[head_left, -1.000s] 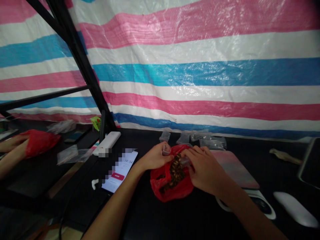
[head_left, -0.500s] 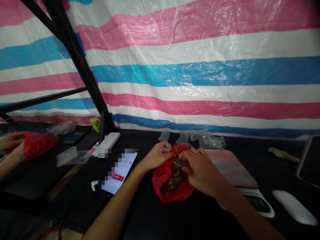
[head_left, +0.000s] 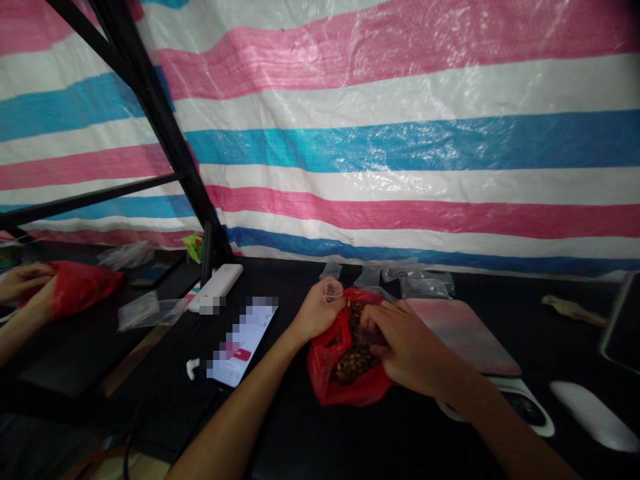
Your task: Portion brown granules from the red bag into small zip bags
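A red plastic bag (head_left: 325,380) lies open on the black table, its mouth showing a heap of small brown seed-like pieces (head_left: 353,363). My left hand (head_left: 317,313) is closed at the bag's upper left rim. Between its thumb and forefinger is a small clear plastic bag (head_left: 333,291) with a rounded opening. Over the bag's right side, my right hand (head_left: 403,340) has its fingers curled down into the brown pieces. A translucent piece of plastic (head_left: 371,335) shows dimly at its fingertips, partly hidden.
Several clear bags (head_left: 425,287) lie behind. A lit phone (head_left: 245,343), white earbud (head_left: 192,369) and white block (head_left: 220,283) are left. A pinkish flat case (head_left: 463,333), pale-framed device (head_left: 530,407) and white mouse (head_left: 593,415) are right. Another person's hands (head_left: 35,287) hold a red bag (head_left: 83,287).
My right hand's fingers have dipped lower into the brown pieces, and the translucent plastic there is less visible. My left hand keeps its hold. The whole view has shifted slightly.
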Tool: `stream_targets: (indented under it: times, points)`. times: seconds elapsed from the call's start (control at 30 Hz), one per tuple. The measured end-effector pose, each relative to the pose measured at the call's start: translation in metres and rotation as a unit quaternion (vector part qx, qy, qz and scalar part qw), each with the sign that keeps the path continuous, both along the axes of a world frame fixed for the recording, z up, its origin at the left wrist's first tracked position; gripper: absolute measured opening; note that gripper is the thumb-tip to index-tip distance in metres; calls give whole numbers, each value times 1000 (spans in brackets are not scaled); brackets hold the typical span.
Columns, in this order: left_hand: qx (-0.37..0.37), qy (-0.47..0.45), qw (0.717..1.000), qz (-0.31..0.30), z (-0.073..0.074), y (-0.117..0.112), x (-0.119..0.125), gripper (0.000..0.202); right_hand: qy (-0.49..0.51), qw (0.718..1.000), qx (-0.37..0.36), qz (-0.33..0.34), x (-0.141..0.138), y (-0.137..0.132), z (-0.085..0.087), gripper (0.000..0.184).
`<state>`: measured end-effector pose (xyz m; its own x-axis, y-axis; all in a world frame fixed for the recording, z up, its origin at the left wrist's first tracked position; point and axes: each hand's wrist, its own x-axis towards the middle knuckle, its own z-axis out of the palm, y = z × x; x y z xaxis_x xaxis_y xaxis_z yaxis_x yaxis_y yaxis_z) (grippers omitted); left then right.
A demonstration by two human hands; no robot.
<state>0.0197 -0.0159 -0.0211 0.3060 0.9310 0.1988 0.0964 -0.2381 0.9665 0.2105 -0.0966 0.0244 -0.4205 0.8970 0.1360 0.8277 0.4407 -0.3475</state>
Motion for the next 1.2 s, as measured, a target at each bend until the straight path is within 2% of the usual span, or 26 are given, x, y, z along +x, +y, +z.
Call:
stream_targets:
  times: [0.13,0.27,0.37,0.47,0.63,0.8,0.93,1.03,1.13,1.2]
  points:
    - [55,62,996,24,0,4,-8,7,-68,997,-14,-37,9,-2,7,24]
    - [2,95,995,-22,9,1,-14,13,-75,996,-5,-46,9,-2,4,26]
    - [-33,63,995,-67,14,-3,-13,14,-50,999,19,-9,1,-1,-3,33]
    - [-46,29,997,-59,14,-4,-11,16,-17,1000,18,7,-6,0,-5,29]
    - [-74,-3,997,-27,13,-3,-10,22,-1,1000,16,-23,-12,-2,-8,17]
    - [-89,-30,994,-64,14,-5,-10,29,2,996,63,-57,-19,-2,-13,23]
    - [-84,-25,993,-80,17,-5,-9,29,60,993,55,-81,-21,-1,-17,20]
    - [-41,-20,998,-48,20,-4,-8,25,135,987,15,-84,-19,4,-23,26]
    - [20,-27,999,2,23,-3,-9,24,258,963,-52,-64,-14,12,-30,33]
    - [46,-38,998,31,24,-2,-9,25,325,941,-86,-43,-11,17,-31,32]
